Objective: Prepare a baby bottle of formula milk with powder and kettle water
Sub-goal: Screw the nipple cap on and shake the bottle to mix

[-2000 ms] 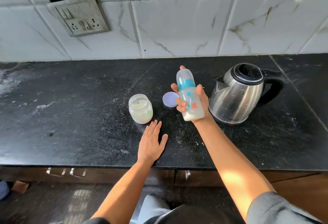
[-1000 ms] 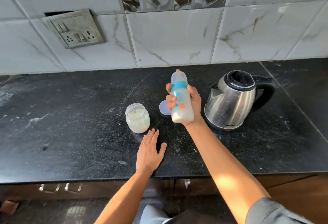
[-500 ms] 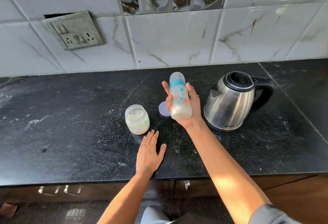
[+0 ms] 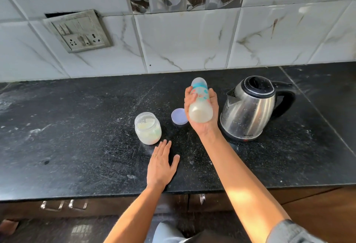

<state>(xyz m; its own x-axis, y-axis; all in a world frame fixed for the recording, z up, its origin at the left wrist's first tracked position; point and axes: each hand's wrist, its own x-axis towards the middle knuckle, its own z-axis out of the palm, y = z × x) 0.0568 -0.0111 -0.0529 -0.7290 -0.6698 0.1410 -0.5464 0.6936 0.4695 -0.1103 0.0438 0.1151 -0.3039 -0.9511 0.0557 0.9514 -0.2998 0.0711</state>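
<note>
Right hand [image 4: 205, 125]: fingers [image 4: 187, 98] clamped round baby bottle [image 4: 200, 108], tilted above counter [image 4: 77, 127], milky mix inside. Left hand [image 4: 160, 167] flat, fingers straight. Risks: loose cap leaks if shaken; swing clips kettle [image 4: 250, 108] just right of fingers, or open powder jar [image 4: 148, 128] lower left.

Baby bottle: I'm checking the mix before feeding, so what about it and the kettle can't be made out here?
Head view:
- baby bottle scale marks and fill line: motion-blurred, partly wrapped by the right hand.
- its teat: inside the cloudy cap, pointing away.
- kettle water level: behind steel wall and shut lid.
- purple lid right edge: behind the bottle.
</note>
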